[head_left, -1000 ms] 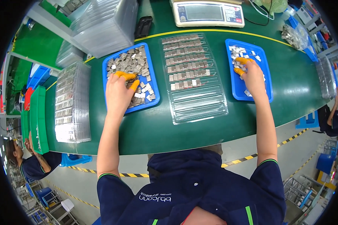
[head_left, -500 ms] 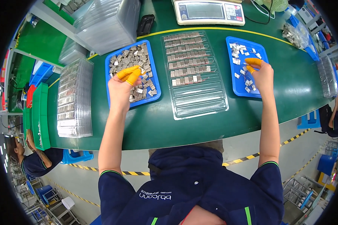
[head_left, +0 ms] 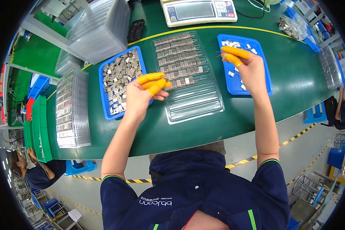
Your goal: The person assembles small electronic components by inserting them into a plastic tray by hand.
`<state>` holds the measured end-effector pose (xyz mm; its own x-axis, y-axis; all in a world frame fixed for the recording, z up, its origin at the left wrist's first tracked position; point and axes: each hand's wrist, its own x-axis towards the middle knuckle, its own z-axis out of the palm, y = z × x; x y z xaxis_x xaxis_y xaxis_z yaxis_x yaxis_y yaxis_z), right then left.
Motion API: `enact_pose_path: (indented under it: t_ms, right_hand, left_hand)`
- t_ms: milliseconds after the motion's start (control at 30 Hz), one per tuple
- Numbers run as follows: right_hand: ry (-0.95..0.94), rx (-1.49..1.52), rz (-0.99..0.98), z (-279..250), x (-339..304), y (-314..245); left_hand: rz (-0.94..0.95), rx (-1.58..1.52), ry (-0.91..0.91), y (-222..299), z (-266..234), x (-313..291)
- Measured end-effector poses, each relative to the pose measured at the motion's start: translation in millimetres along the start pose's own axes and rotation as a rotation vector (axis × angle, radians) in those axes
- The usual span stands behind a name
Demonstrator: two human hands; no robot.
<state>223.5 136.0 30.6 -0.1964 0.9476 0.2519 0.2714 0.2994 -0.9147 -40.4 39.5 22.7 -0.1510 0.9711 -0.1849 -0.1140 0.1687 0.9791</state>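
My left hand (head_left: pixel 143 90), with yellow finger cots on some fingers, pinches a small metal piece over the left edge of a clear plastic tray (head_left: pixel 193 105). Rows of small metal pieces with thin wires (head_left: pixel 180 61) fill that tray's far part; its near slots are bare. Left of it, a blue tray (head_left: pixel 102 90) holds a heap of loose metal pieces (head_left: pixel 122 73). My right hand (head_left: pixel 251 69), also in yellow cots, is closed above another blue tray (head_left: pixel 267 78) of small white connectors (head_left: pixel 231 73). Thin wires stick out from its fingertips; their part is mostly hidden.
A scale (head_left: pixel 197 11) stands at the back, beside a black holder (head_left: pixel 136 30). Stacked clear trays (head_left: pixel 99 30) rise at back left, and filled trays (head_left: pixel 71 111) are piled nearer. Green bins (head_left: pixel 41 128) and a seated person (head_left: pixel 46 172) are at far left.
My left hand has moved right, from the heap of metal pieces to the clear tray, carrying a small piece. My right hand has shifted slightly left, and wires now show at its fingertips.
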Motion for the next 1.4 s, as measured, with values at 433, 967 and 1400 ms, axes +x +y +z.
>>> enact_pose_path:
  t_ms: [433,967,1400]
  right_hand:
    - [-0.287,0.4,0.257,64.2,-23.7,-9.4]
    - [-0.344,0.472,0.206,81.6,-40.8,-7.4]
    - [-0.364,0.298,0.072,79.7,-43.4,-12.4]
  left_hand:
    - [0.027,-0.113,-0.021,-17.7,6.9,-1.1]
    - [0.004,-0.07,-0.034,-23.2,10.4,-9.4]
    - [0.034,-0.019,-0.055,-24.3,8.3,-9.7]
